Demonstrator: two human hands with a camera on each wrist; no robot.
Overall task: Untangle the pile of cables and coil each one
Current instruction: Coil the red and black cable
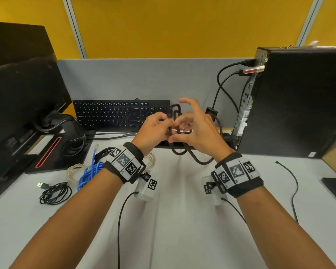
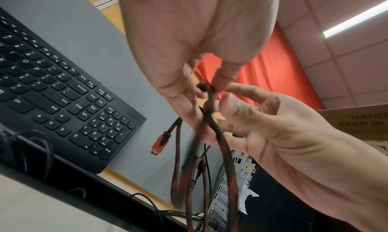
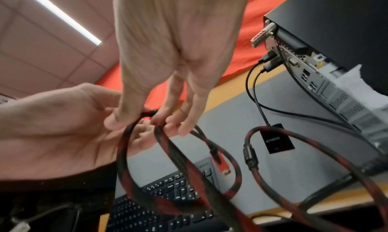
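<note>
A red-and-black braided cable is up in the air over the desk's back edge. My left hand pinches its gathered loops at the top. From the right, my right hand meets the same spot: its thumb and lower fingers close on the strands, and its index finger is raised. Loops hang below both hands. The cable's red plug dangles free near the keyboard. A ferrite bead sits on one loop.
Coiled cables lie on the desk at the left: blue, beige, a black USB one and white. A thin black cable lies at the right. The keyboard, the PC tower and a monitor ring the work area.
</note>
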